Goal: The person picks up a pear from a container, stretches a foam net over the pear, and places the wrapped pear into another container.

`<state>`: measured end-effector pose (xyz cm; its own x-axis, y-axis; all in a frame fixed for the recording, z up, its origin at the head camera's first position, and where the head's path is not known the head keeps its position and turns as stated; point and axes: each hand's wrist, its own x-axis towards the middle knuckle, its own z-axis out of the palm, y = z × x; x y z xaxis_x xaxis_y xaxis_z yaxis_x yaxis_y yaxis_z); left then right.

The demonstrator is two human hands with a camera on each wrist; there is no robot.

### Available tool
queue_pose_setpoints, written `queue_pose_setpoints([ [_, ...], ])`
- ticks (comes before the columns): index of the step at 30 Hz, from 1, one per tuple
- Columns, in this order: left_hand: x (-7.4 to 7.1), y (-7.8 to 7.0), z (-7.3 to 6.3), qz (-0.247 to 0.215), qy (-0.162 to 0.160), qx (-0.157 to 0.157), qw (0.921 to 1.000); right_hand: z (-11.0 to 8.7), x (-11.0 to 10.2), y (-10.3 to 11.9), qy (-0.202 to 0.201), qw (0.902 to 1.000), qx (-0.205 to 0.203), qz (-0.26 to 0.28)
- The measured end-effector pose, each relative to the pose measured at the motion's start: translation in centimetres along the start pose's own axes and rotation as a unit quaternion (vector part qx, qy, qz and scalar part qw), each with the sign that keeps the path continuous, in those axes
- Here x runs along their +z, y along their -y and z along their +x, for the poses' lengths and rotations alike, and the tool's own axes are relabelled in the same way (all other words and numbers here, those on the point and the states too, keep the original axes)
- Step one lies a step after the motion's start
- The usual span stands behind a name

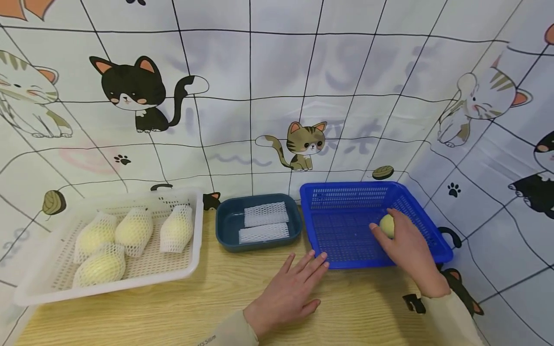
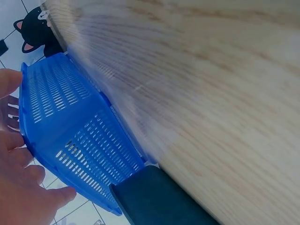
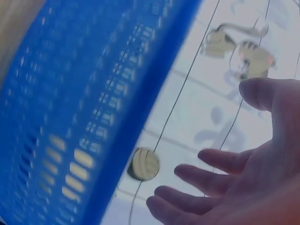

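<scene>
In the head view, a pale yellow-green round fruit (image 1: 386,226) lies at the right side of a blue plastic basket (image 1: 333,262). My right hand (image 1: 409,247) reaches over the basket, thumb and fingers spread on either side of the fruit; the palm hides part of it. Seen in the right wrist view, the right hand (image 3: 243,173) has loosely extended fingers, and no fruit shows between them. The left hand (image 1: 285,293) is held flat with straight fingers, its fingertips at the basket's front left corner. Two white foam net sleeves (image 1: 265,214) lie flat in a dark teal tray (image 1: 255,247).
On the left stands a white plastic basket (image 1: 196,240) with several pale yellow fruits (image 1: 176,228) in foam nets. The teal tray sits between both baskets on the wood-grain table (image 1: 173,312). A cat-patterned cloth (image 1: 233,62) rises behind and at the right.
</scene>
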<state>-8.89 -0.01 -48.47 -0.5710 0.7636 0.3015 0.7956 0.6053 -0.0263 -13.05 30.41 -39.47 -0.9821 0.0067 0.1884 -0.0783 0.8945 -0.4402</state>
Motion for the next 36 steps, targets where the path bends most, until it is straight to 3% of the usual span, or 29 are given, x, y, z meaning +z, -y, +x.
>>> queue_pose_setpoints([
  [6, -0.2, -0.1, 0.0, 0.022, -0.006, 0.004, 0.9997, 2.5, -1.1, -2.5, 0.034, 0.9972, 0.066, -0.001],
  [11, -0.2, 0.0, 0.2, 0.031, -0.007, 0.005, 0.9995, 4.8, -1.9, -4.1, 0.077, 0.9936, 0.082, 0.006],
  [22, -0.1, 0.1, 0.5, 0.027, -0.013, 0.011, 0.9995, 8.4, -2.7, -7.1, 0.207, 0.9707, 0.121, 0.001],
  [31, 0.1, 0.1, 0.9, 0.024, -0.011, 0.012, 0.9996, 9.4, -2.6, -7.3, 0.292, 0.9452, 0.144, 0.024],
  [36, -0.1, 0.1, 1.0, 0.014, -0.01, 0.012, 0.9998, 9.9, -3.7, -6.2, 0.306, 0.9416, 0.138, 0.023],
])
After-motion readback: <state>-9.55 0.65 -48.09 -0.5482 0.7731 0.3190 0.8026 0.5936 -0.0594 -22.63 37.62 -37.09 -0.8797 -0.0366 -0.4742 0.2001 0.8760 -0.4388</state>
